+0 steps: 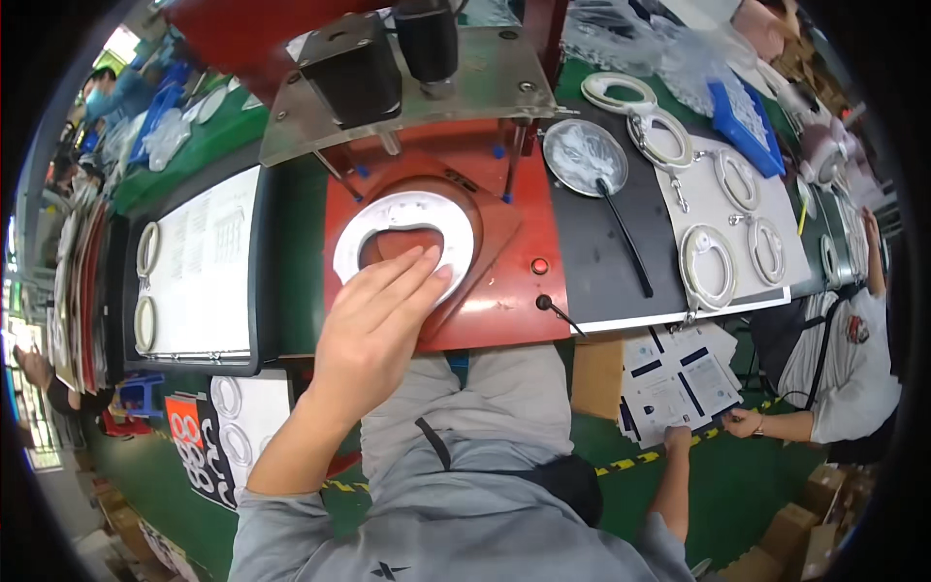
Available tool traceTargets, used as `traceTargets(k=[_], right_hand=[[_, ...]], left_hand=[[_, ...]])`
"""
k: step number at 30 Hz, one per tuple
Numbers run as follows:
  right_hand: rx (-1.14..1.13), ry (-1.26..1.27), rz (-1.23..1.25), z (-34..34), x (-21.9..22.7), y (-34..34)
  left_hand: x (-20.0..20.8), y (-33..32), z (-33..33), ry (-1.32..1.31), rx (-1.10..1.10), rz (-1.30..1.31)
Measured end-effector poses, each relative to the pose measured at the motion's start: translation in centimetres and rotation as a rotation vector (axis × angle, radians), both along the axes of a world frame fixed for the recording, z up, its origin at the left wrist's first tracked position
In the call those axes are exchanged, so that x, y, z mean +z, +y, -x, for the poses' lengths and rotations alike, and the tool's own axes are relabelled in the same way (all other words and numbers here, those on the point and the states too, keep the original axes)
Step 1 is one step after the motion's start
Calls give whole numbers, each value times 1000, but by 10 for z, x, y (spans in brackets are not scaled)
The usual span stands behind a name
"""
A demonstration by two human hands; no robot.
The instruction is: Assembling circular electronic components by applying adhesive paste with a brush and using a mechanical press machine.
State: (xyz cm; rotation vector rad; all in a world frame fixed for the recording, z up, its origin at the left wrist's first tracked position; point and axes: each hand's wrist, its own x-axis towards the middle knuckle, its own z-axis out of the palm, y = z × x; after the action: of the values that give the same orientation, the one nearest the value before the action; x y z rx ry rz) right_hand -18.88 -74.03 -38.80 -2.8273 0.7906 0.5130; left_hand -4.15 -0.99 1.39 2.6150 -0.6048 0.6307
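A red machine base [499,306] lies beneath the left hand [376,320], unclenched, extended fingers resting on the white ring [412,208] ahead of its palm; farther right, the right hand [677,437] (its grip I cannot tell) meets printed sheets [669,393].

Factory workshop: red bench press [499,306]; right of press, batch of matching pale rings [690,272]; farther right, co-worker [853,364]; below right of press, green floor [621,500], striped tape [652,456], cardboard boxes [824,485].

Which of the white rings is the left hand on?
The white ring on the red base, its opening partly covered by the left hand. No other ring lies on that base or under that hand.
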Motion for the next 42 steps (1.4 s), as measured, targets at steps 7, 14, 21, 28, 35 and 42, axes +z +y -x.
traceTargets(k=[7, 14, 21, 28, 35, 42], right_hand=[[-26, -9, -911, -93, 235, 228], [897, -267, -981, -162, 353, 411], [1098, -103, -1280, -128, 359, 498], [1181, -193, -1277, -94, 330, 537], [1061, -282, -1267, -86, 322, 535], [1045, -299, -1178, -93, 331, 514]], left_hand=[[-9, -12, -19, 157, -63, 123], [3, 24, 18, 191, 61, 272], [-47, 336, 3, -5, 531, 237], [-94, 575, 49, 54, 746, 215], [-108, 577, 17, 99, 576, 523], [-138, 541, -43, 195, 583, 458]])
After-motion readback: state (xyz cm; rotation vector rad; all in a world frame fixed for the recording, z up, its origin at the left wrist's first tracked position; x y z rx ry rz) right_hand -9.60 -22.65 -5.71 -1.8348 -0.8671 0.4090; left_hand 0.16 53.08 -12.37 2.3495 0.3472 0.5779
